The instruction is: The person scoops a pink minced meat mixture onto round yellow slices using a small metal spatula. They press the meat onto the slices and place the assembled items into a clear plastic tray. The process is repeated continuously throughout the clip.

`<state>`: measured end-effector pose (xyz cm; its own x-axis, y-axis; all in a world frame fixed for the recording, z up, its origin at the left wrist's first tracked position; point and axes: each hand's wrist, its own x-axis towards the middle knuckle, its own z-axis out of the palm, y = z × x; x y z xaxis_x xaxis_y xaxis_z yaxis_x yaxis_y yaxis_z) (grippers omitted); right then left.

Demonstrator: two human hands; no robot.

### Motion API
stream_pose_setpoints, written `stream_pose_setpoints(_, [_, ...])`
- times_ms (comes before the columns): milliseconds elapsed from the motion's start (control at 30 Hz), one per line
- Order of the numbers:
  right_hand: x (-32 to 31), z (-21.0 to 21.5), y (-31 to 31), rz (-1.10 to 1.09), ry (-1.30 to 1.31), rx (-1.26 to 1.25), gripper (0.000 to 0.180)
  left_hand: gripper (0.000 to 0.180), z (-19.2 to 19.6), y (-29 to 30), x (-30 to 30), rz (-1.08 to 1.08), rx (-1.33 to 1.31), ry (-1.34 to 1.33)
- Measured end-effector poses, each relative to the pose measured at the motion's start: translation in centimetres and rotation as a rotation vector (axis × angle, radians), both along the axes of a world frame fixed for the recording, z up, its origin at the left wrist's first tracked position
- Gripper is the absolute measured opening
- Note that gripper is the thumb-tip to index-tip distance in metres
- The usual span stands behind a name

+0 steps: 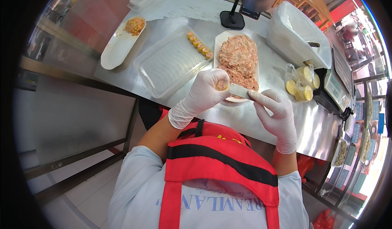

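Observation:
My left hand (201,91), in a white glove, is closed around a small open-topped dumpling (221,85), whose yellow wrapper and pinkish filling show at the top of the fist. Between the gloved fingers of my right hand (278,114) is a flat, pale spatula (240,91), its far end at the dumpling. Just beyond both hands lies a large mound of minced meat filling (239,57) on a long white tray (219,39). To the left, a row of finished-looking yellow dumplings (198,44) lines the right side of a clear plastic tray (163,61).
A white oblong dish (116,51) with orange chopped food stands at the far left. On the right are bagged yellow round wrappers (302,84), a scale (337,86) and a large translucent tub (292,37). A black stand (232,20) is at the back.

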<state>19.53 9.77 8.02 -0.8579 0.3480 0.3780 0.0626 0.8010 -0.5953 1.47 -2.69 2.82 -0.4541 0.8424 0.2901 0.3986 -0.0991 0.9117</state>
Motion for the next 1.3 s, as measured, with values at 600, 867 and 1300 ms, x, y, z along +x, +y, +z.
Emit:
stream_pose_setpoints(600, [0.4,-2.2,0.3,0.003,0.037,-0.318,0.032,0.041,0.8,-0.9,-0.7,-0.218,-0.04,-0.777])
stream_pose_setpoints(867, [-1.0,-1.6,-0.3,0.067,0.028,-0.239,0.036,0.011,-1.1,-0.8,-0.8,-0.106,0.0,-0.239])
stream_pose_setpoints(1300, [-0.4,-3.2,0.7,-0.018,0.074,-0.356,0.03,0.025,-3.7,-1.1,-2.6,-0.005,0.103,-1.362])
